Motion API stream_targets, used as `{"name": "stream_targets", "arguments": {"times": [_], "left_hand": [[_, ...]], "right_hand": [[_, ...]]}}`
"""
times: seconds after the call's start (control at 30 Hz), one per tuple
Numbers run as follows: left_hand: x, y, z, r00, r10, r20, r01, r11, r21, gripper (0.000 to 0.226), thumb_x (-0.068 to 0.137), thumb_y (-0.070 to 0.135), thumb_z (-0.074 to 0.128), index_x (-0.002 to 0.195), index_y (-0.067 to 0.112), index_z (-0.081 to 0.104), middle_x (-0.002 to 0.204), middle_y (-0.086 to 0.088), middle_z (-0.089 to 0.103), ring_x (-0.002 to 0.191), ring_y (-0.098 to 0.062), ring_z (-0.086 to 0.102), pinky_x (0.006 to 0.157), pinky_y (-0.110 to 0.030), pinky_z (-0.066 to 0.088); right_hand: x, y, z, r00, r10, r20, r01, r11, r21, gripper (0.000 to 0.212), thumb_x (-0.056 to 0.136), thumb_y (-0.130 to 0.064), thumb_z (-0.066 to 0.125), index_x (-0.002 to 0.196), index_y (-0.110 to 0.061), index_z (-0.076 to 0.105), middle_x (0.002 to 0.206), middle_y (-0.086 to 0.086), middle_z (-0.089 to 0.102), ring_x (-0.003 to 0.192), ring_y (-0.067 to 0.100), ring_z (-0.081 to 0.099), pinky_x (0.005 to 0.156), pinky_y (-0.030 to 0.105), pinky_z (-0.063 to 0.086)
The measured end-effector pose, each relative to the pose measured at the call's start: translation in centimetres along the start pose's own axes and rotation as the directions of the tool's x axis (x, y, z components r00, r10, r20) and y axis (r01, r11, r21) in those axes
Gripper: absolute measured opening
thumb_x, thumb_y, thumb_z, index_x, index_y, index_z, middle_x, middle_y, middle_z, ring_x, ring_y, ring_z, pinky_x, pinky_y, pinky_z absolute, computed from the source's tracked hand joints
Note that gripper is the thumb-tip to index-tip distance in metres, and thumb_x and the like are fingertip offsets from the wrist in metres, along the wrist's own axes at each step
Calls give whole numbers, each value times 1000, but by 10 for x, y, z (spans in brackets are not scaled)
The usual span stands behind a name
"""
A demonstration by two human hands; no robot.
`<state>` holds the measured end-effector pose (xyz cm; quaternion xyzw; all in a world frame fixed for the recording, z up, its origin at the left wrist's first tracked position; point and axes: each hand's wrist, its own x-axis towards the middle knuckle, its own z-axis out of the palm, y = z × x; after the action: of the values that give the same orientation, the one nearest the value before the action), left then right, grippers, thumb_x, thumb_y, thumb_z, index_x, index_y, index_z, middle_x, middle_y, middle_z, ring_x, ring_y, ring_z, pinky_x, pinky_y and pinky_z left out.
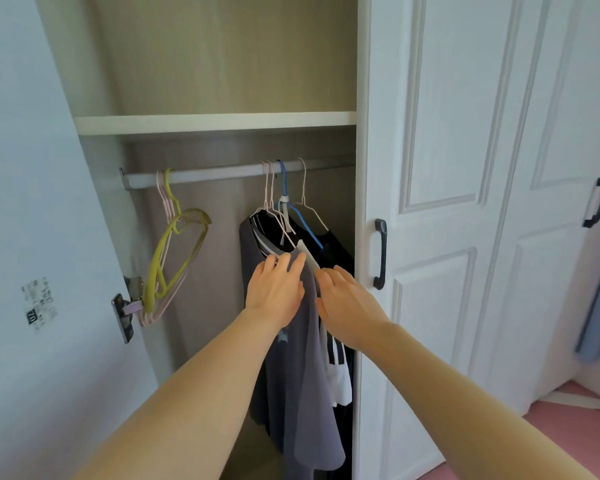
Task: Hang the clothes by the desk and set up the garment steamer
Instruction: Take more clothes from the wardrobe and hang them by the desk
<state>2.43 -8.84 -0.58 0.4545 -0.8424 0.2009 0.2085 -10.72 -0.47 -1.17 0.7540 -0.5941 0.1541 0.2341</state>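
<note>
Several garments hang on thin hangers from the closet rail (215, 174), bunched at its right end. In front is a grey shirt (302, 393), and behind it are a black garment (336, 247) and a black-and-white striped one (336, 362). My left hand (274, 289) lies with straight fingers on the grey shirt's shoulder. My right hand (347, 303) reaches in just right of the grey shirt, fingers extended between the garments. A blue hanger (300, 216) and pale pink hangers hold the clothes. No steamer is in view.
Empty yellow and pink hangers (174, 258) hang at the rail's left end. The open closet door (32, 237) stands at left. A shut white door with a dark handle (380, 254) is at right. A shelf (215, 123) sits above the rail. Pink floor shows at lower right.
</note>
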Motion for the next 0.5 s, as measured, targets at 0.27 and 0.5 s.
{"name": "stream_targets", "arguments": {"times": [0.27, 0.5], "left_hand": [[42, -25, 20, 995, 102, -6, -101, 994, 38, 52, 98, 31, 41, 147, 23, 28, 150, -3, 31, 130, -28, 36, 106, -40, 33], [40, -51, 22, 990, 87, -113, -97, 992, -82, 30, 100, 24, 39, 119, 13, 59, 145, -8, 41, 122, -30, 48, 92, -41, 44]], "right_hand": [[40, 9, 17, 998, 40, 48, -44, 996, 79, 44, 98, -13, 40, 140, -1, 37, 134, 12, 47, 116, 24, 49, 102, 33, 40], [56, 12, 29, 984, 164, 75, -177, 958, 224, 49, 94, -8, 45, 140, -1, 31, 120, 14, 57, 101, 24, 59, 74, 21, 39]]}}
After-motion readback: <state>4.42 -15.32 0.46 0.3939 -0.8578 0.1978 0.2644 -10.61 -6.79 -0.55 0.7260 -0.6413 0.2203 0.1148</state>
